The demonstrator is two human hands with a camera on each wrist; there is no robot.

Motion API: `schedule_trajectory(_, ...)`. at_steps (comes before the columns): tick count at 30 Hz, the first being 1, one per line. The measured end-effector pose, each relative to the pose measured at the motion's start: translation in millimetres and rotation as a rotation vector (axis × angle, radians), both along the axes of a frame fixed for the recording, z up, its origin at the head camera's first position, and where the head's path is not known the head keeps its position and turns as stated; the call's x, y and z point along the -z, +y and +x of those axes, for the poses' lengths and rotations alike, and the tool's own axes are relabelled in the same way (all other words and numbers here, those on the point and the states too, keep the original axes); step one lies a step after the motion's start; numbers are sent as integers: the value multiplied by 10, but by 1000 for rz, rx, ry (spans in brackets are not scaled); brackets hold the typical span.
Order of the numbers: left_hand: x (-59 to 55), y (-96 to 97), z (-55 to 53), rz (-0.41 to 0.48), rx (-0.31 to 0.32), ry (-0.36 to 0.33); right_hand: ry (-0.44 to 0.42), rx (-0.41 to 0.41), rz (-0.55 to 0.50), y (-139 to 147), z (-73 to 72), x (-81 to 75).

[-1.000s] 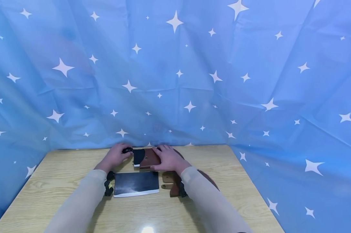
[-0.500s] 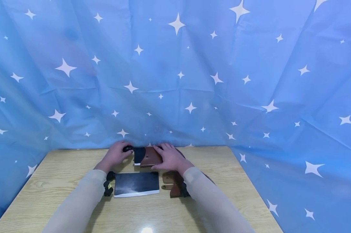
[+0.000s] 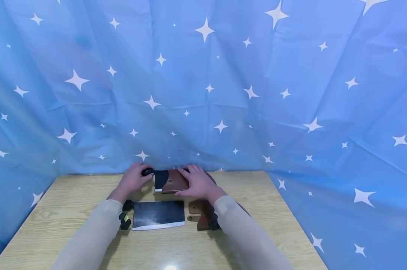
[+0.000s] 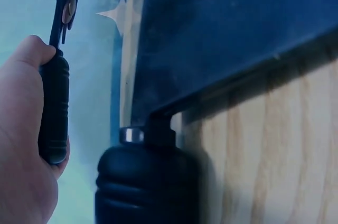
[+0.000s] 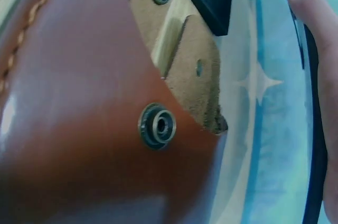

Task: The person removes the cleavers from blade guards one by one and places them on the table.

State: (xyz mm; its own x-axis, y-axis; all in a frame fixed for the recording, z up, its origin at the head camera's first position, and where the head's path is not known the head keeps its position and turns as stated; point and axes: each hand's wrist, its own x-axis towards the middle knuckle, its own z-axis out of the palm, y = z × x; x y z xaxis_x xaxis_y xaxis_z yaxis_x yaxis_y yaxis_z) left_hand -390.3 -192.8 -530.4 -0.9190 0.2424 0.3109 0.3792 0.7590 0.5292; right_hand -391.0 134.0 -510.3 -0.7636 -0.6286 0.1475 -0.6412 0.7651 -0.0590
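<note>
At the back of the table, my left hand (image 3: 131,178) grips the black handle (image 4: 54,110) of a cleaver. A brown leather sheath (image 3: 174,182) covers most of that cleaver's blade, leaving a dark strip (image 3: 161,180) near the handle visible. My right hand (image 3: 199,183) holds the sheath from the right, thumb at the near edge and fingers over the far side. Below, a second cleaver (image 3: 158,215) lies flat with its dark blade bare and its handle near my left wrist. To its right sits a second leather sheath (image 5: 84,113) with snaps, partly hidden under my right forearm.
The wooden table (image 3: 163,247) extends to both sides and in front of the cleavers. A blue cloth with white stars (image 3: 203,93) hangs right behind the table and along its sides.
The sheathed cleaver and both hands have shifted slightly toward the back cloth, and the view has tilted a little. Both grips stay the same, and the bare cleaver has not moved.
</note>
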Motion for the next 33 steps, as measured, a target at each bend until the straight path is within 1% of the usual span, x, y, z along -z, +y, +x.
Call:
schedule_trajectory(6, -55, 10, 12, -20, -13, 44, 4, -12, -29, 30, 25, -88)
schedule_trajectory(10, -134, 24, 28, -16, -24, 59, 19, -19, -23, 49, 31, -154)
schedule_trajectory(15, -259, 49, 39, -10, -33, 73, 23, -24, -45, 73, 51, -278)
schedule_trajectory(20, -343, 52, 51, -15, -42, 78, 18, -19, -48, 78, 73, -377)
schedule_trajectory(25, -383, 51, 66, -14, -34, 83, 14, -20, -49, 83, 81, -411)
schedule_trajectory(29, -392, 24, 74, 0, -46, 63, 12, -6, -57, 119, 76, -419)
schedule_trajectory(33, -423, -6, 92, 7, -52, 60, 13, 7, -60, 162, 79, -439)
